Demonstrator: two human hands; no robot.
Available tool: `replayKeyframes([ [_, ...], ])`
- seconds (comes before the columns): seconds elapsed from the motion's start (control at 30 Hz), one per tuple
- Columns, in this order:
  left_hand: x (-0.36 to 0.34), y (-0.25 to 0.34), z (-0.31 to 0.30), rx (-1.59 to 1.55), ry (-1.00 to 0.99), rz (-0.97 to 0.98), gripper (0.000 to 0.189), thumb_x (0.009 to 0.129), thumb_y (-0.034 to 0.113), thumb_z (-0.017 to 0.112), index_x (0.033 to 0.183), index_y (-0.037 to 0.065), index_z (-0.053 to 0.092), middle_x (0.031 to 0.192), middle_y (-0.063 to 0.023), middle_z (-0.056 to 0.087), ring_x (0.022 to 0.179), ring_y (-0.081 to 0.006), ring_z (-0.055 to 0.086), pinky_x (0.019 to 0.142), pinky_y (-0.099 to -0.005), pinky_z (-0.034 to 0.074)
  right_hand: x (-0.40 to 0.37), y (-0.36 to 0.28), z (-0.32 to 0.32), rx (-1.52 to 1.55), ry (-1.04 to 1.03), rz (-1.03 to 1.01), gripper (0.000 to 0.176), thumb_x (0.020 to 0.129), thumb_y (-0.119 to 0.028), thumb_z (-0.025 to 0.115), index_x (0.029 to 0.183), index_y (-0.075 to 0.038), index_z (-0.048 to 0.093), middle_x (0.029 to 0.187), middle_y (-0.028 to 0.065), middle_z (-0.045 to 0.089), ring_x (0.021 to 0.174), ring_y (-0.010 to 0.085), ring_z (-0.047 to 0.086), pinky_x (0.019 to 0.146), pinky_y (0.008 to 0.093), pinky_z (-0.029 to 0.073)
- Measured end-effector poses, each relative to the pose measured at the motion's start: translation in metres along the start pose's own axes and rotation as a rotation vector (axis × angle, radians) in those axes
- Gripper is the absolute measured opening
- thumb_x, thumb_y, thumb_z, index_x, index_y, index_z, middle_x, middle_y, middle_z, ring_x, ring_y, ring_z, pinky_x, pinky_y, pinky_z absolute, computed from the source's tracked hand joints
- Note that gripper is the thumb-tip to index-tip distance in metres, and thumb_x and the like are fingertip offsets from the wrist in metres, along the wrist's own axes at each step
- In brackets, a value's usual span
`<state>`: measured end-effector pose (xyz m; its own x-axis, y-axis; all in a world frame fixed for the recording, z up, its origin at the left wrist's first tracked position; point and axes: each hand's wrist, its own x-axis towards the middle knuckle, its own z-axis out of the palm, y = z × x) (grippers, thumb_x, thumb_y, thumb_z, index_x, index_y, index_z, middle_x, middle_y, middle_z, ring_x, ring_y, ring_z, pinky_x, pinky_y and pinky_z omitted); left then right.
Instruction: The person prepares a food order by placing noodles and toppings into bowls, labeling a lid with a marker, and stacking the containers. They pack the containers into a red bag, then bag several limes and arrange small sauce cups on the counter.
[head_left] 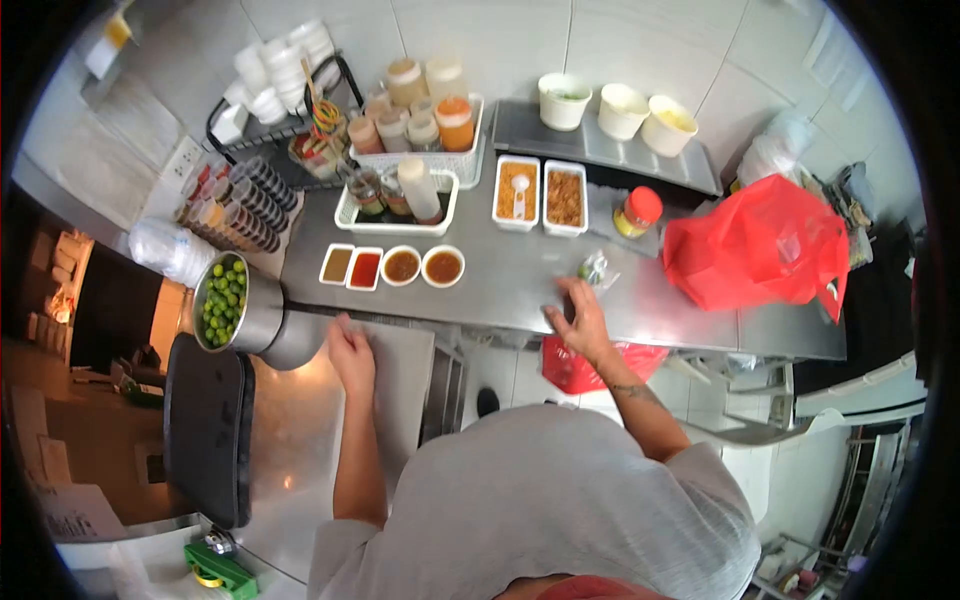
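My left hand [351, 357] rests flat on the lower steel surface [290, 430], fingers loosely curled, holding nothing, just right of a steel pot of green limes [224, 300]. My right hand [581, 318] lies palm down at the front edge of the steel counter [520, 285], fingers spread. A small clear bag with something green [594, 268] sits just beyond its fingertips, apart from the hand.
Small dishes of sauce [392, 266] line the counter between my hands. Behind them stand white baskets of bottles [420, 140], two tubs of crumbs [541, 193], a red-lidded jar [637, 212] and paper cups [620, 108]. A red plastic bag [762, 243] fills the right side.
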<state>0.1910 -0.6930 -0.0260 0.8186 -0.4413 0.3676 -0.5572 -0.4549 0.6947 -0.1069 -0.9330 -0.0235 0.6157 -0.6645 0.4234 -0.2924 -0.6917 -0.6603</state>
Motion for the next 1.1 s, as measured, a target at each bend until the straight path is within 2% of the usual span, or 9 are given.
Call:
replayKeyframes([
  [0.1, -0.049, 0.015, 0.017, -0.130, -0.075, -0.026, 0.012, 0.087, 0.005, 0.048, 0.094, 0.003, 0.057, 0.070, -0.0183, 0.055, 0.063, -0.0294, 0.056, 0.061, -0.0383, 0.046, -0.008, 0.002, -0.012, 0.059, 0.032, -0.027, 0.037, 0.079, -0.011, 0.065, 0.113, -0.002, 0.053, 0.102, 0.0175, 0.054, 0.092, 0.0345, 0.054, 0.082, 0.0394, 0.046],
  [0.17, -0.087, 0.050, 0.025, -0.097, -0.264, -0.098, 0.014, 0.088, 0.006, 0.047, 0.095, 0.002, 0.057, 0.079, -0.0188, 0.060, 0.074, -0.0318, 0.060, 0.066, -0.0389, 0.048, -0.019, 0.002, -0.023, 0.091, 0.065, -0.031, 0.030, 0.080, -0.006, 0.062, 0.109, -0.003, 0.055, 0.098, 0.0173, 0.055, 0.087, 0.0341, 0.056, 0.077, 0.0392, 0.048],
  [0.27, -0.153, 0.084, 0.056, -0.132, -0.329, 0.372, 0.016, 0.084, 0.003, 0.048, 0.098, 0.002, 0.057, 0.094, -0.0187, 0.060, 0.086, -0.0387, 0.059, 0.074, -0.0453, 0.049, -0.051, 0.015, -0.037, 0.135, 0.094, -0.041, 0.023, 0.082, -0.002, 0.059, 0.104, -0.003, 0.057, 0.091, 0.0156, 0.055, 0.079, 0.0319, 0.056, 0.068, 0.0378, 0.047],
  [0.43, -0.274, 0.125, 0.090, -0.165, -0.929, 0.289, 0.029, 0.080, 0.002, 0.052, 0.108, 0.007, 0.054, 0.102, -0.0143, 0.049, 0.084, -0.0328, 0.058, 0.072, -0.0409, 0.049, -0.134, 0.050, -0.060, 0.067, -0.032, -0.082, 0.016, 0.085, -0.005, 0.058, 0.100, -0.003, 0.059, 0.088, 0.0164, 0.055, 0.072, 0.0315, 0.056, 0.061, 0.0391, 0.046],
  [0.53, -0.321, 0.116, 0.104, -0.240, -1.088, 0.319, 0.029, 0.079, 0.005, 0.054, 0.108, 0.007, 0.054, 0.100, -0.0134, 0.049, 0.083, -0.0306, 0.058, 0.071, -0.0394, 0.049, -0.194, 0.083, -0.062, 0.031, -0.165, -0.012, 0.013, 0.086, -0.008, 0.057, 0.098, -0.004, 0.059, 0.087, 0.0177, 0.057, 0.074, 0.0340, 0.059, 0.062, 0.0409, 0.047],
  [0.67, -0.337, 0.148, 0.073, -0.070, -1.070, 0.200, 0.030, 0.079, 0.005, 0.054, 0.108, 0.007, 0.054, 0.100, -0.0134, 0.049, 0.083, -0.0304, 0.058, 0.071, -0.0393, 0.048, -0.236, 0.080, -0.083, 0.190, -0.300, 0.225, 0.010, 0.086, -0.010, 0.059, 0.093, -0.003, 0.060, 0.081, 0.0170, 0.061, 0.072, 0.0316, 0.061, 0.064, 0.0392, 0.048],
  [0.7, -0.342, 0.141, 0.072, -0.048, -1.059, 0.207, 0.030, 0.078, 0.004, 0.054, 0.108, 0.007, 0.054, 0.100, -0.0136, 0.048, 0.084, -0.0312, 0.058, 0.072, -0.0397, 0.048, -0.238, 0.076, -0.087, 0.230, -0.315, 0.245, 0.012, 0.088, -0.014, 0.060, 0.090, -0.002, 0.061, 0.074, 0.0113, 0.061, 0.067, 0.0217, 0.059, 0.064, 0.0350, 0.048],
  [0.97, -0.376, 0.136, 0.055, -0.121, -1.039, 0.342, 0.029, 0.077, 0.000, 0.053, 0.106, 0.003, 0.055, 0.096, -0.0165, 0.048, 0.086, -0.0360, 0.056, 0.074, -0.0438, 0.048, -0.195, -0.063, -0.159, 0.779, -0.479, 0.210, 0.023, 0.092, -0.025, 0.059, 0.089, -0.002, 0.060, 0.079, -0.0007, 0.058, 0.072, 0.0073, 0.050, 0.063, 0.0260, 0.041],
  [1.1, -0.403, 0.123, 0.030, 0.063, -1.182, 0.179, 0.033, 0.078, 0.001, 0.054, 0.111, 0.006, 0.055, 0.116, -0.0191, 0.046, 0.104, -0.0349, 0.054, 0.087, -0.0419, 0.044, -0.199, -0.158, -0.211, 1.176, -0.775, -0.009, 0.021, 0.092, -0.026, 0.060, 0.098, -0.006, 0.060, 0.092, -0.0030, 0.057, 0.082, 0.0065, 0.049, 0.070, 0.0237, 0.041],
])
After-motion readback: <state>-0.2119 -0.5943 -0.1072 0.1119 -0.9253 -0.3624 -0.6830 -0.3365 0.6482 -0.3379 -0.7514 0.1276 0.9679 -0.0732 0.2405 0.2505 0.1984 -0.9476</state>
